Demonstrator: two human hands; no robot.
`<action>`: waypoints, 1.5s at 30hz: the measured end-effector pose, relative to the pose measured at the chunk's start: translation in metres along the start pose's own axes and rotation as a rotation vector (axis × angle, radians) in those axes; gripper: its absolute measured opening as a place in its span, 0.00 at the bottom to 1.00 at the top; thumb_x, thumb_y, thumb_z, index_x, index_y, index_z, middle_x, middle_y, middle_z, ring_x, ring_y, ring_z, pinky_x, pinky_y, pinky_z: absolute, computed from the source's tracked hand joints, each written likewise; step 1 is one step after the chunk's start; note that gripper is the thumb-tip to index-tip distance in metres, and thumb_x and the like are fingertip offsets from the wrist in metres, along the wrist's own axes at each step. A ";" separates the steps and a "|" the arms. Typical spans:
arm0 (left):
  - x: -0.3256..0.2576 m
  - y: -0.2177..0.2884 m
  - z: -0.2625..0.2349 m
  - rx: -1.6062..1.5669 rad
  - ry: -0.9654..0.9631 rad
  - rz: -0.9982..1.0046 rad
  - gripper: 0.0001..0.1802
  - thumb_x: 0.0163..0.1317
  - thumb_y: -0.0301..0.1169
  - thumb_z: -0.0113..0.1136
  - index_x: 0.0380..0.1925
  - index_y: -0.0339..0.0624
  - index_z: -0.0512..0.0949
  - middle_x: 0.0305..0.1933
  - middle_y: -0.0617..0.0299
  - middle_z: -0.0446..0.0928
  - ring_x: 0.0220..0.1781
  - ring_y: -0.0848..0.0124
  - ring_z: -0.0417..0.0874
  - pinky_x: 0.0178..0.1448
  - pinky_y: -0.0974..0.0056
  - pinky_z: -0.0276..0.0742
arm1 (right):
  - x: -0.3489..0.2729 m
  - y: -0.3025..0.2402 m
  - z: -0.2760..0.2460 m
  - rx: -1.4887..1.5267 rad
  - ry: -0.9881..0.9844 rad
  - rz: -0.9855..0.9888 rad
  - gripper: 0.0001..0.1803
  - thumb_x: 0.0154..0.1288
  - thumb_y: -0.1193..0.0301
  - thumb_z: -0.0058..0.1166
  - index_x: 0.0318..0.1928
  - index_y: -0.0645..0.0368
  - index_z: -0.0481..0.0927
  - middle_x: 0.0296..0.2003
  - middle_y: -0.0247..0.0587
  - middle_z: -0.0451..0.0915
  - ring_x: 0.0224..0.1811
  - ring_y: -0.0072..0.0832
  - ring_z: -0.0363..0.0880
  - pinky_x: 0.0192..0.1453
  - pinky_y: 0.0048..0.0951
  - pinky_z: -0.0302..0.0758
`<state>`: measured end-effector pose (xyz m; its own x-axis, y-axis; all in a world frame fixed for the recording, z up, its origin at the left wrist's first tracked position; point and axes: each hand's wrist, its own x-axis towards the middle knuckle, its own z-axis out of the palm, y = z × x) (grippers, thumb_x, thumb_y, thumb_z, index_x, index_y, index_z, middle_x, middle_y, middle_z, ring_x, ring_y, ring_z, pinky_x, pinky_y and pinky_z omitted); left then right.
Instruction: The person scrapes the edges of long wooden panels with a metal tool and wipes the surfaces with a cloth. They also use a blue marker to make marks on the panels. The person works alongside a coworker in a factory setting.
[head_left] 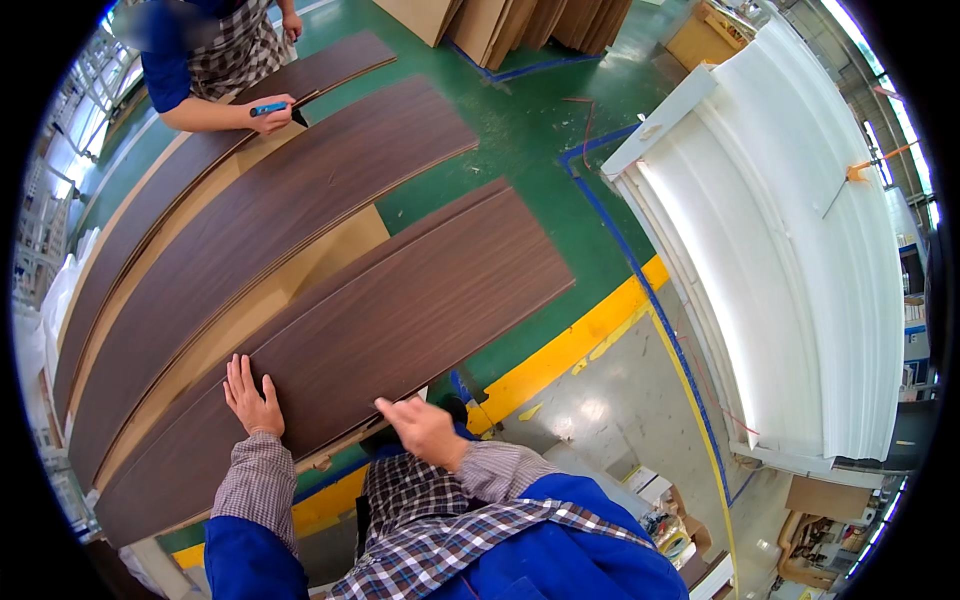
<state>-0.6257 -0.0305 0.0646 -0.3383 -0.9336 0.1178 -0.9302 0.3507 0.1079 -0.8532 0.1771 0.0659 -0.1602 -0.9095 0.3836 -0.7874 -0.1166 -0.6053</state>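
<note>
My left hand [254, 398] lies flat, fingers spread, on a long dark brown wood-grain panel [420, 290] near its left part. At the panel's near edge is my right hand [425, 430], its fingers curled and pressed together, the foremost fingertip at the edge. Whatever those fingers may hold is hidden or too small to make out. Beyond this panel lies a second brown panel [300, 180], and past that a narrower third one [330, 68]. Light brown board [330, 255] shows in the gaps between them.
Across the panels, another person's hand [272, 120] holds a blue marker-like tool [268, 108]. At right stands a long stack wrapped in white film [790, 240]. Cardboard sheets [490, 30] lean at the back. A box of small items [670, 530] stands behind my right arm.
</note>
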 end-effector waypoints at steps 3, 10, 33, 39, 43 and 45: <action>0.000 -0.001 -0.001 0.011 0.015 0.006 0.28 0.65 0.41 0.43 0.64 0.44 0.60 0.70 0.58 0.55 0.74 0.62 0.50 0.74 0.54 0.39 | 0.006 0.065 -0.055 -0.254 0.177 0.087 0.19 0.56 0.77 0.50 0.50 0.59 0.75 0.34 0.38 0.76 0.34 0.33 0.75 0.36 0.29 0.75; 0.007 0.008 -0.003 -0.001 0.017 0.023 0.28 0.65 0.40 0.43 0.64 0.44 0.60 0.70 0.58 0.56 0.73 0.62 0.51 0.74 0.53 0.40 | 0.021 0.199 -0.194 -0.621 0.410 0.516 0.13 0.62 0.76 0.47 0.48 0.58 0.75 0.32 0.40 0.73 0.36 0.37 0.73 0.37 0.33 0.72; 0.091 0.103 0.017 -0.030 -0.028 0.060 0.29 0.62 0.41 0.47 0.62 0.44 0.62 0.70 0.55 0.56 0.73 0.59 0.52 0.73 0.51 0.40 | 0.051 0.199 -0.112 -0.254 0.373 0.294 0.15 0.61 0.75 0.50 0.50 0.58 0.77 0.31 0.40 0.77 0.32 0.33 0.75 0.36 0.31 0.73; 0.107 0.127 0.032 -0.033 -0.040 0.054 0.29 0.62 0.42 0.47 0.62 0.43 0.62 0.70 0.54 0.56 0.73 0.58 0.51 0.73 0.50 0.40 | 0.066 0.266 -0.170 -0.483 0.392 0.429 0.15 0.63 0.79 0.48 0.51 0.62 0.76 0.31 0.43 0.74 0.32 0.36 0.75 0.34 0.29 0.73; 0.114 0.155 0.030 -0.026 -0.056 0.061 0.31 0.61 0.45 0.47 0.62 0.42 0.61 0.70 0.53 0.54 0.73 0.57 0.49 0.73 0.48 0.39 | 0.061 0.216 -0.107 -0.459 0.314 0.267 0.16 0.64 0.76 0.47 0.53 0.63 0.74 0.28 0.43 0.74 0.30 0.34 0.74 0.31 0.31 0.73; 0.118 0.167 0.033 -0.026 -0.071 0.050 0.32 0.63 0.49 0.46 0.62 0.42 0.61 0.70 0.52 0.54 0.73 0.57 0.48 0.74 0.49 0.38 | 0.067 0.166 -0.067 -0.364 0.263 0.355 0.18 0.63 0.77 0.46 0.54 0.64 0.73 0.27 0.41 0.74 0.27 0.32 0.73 0.29 0.30 0.73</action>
<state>-0.8253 -0.0843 0.0641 -0.3948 -0.9172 0.0534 -0.9081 0.3984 0.1292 -1.0340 0.1231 0.0381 -0.5589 -0.7321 0.3894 -0.8047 0.3655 -0.4678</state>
